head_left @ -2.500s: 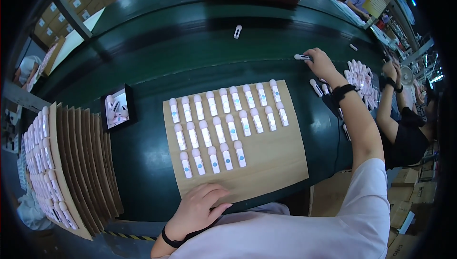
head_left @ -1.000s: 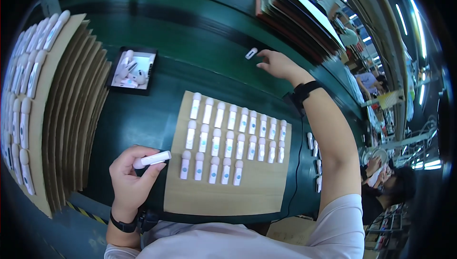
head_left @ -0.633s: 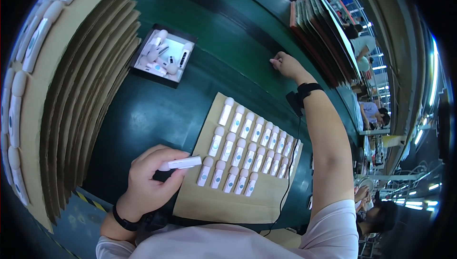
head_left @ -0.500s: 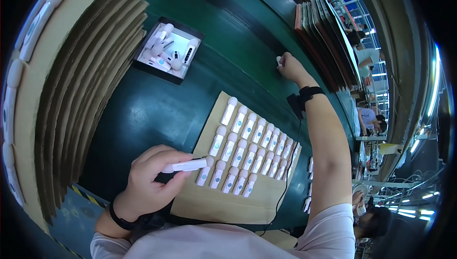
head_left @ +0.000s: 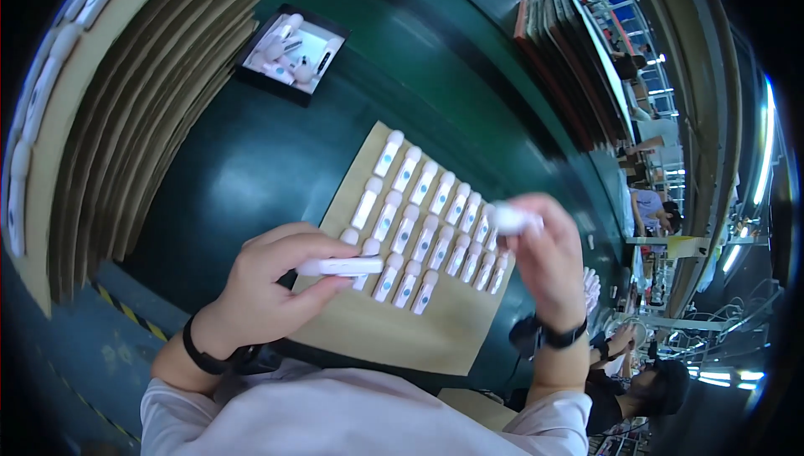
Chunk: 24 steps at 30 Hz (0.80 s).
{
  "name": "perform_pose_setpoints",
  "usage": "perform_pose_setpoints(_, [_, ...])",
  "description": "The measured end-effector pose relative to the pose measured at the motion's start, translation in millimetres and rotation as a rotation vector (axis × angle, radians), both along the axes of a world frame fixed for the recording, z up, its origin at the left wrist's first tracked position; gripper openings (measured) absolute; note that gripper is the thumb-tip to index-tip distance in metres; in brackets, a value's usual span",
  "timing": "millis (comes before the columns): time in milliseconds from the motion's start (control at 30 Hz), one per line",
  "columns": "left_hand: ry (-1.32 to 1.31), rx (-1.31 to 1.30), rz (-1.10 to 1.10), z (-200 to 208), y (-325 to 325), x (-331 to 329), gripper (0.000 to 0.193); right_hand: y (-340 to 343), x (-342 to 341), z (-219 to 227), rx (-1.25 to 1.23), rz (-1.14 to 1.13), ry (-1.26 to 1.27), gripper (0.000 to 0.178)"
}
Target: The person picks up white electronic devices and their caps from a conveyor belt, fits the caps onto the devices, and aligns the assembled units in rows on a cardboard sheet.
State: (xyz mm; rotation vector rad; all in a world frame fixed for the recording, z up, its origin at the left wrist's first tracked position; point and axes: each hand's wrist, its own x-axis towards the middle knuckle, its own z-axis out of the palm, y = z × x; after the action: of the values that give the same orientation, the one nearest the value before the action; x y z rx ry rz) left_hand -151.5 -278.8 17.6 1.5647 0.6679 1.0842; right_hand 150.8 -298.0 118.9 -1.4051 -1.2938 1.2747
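My left hand [head_left: 255,293] pinches a slim white handheld device with a rounded head [head_left: 347,267] between thumb and fingers, level above the near left of a brown cardboard sheet [head_left: 394,340]. Several similar white devices with pale pink rounded heads and a round mark [head_left: 405,232] lie on that sheet in slanting rows. My right hand [head_left: 548,263], closed and raised over the sheet's right side, grips a small white rounded piece [head_left: 512,220]. That piece is blurred, and its exact kind cannot be made out.
A shallow black box [head_left: 276,92] of loose white devices lies farther back on the dark green table [head_left: 226,175]. Layered cardboard sheets [head_left: 167,96] rise at the left, with devices on top. Dark red-edged boards [head_left: 561,79] stand far right; a co-worker [head_left: 641,389] sits at the right.
My right hand has come back from the far side of the table toward me, still with the white piece. The left hand, holding the device, stays near the sheet's left side. The view has shifted.
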Motion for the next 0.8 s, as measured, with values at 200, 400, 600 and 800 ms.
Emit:
perform_pose_setpoints(200, [0.054,0.072,-0.097,15,-18,24,0.030,-114,-9,-37,0.226,-0.099,-0.092,0.035])
perform_pose_setpoints(400, [0.093,0.139,-0.170,20,-40,46,0.028,-160,-17,-70,0.286,-0.341,-0.106,0.024])
perform_pose_setpoints(600, [0.169,0.161,-0.310,25,-60,63,0.026,-173,-23,-83,0.362,-0.358,-0.006,0.028])
perform_pose_setpoints(800, [0.164,0.165,-0.348,29,-69,64,0.026,-176,-27,-87,0.438,-0.329,-0.034,0.028])
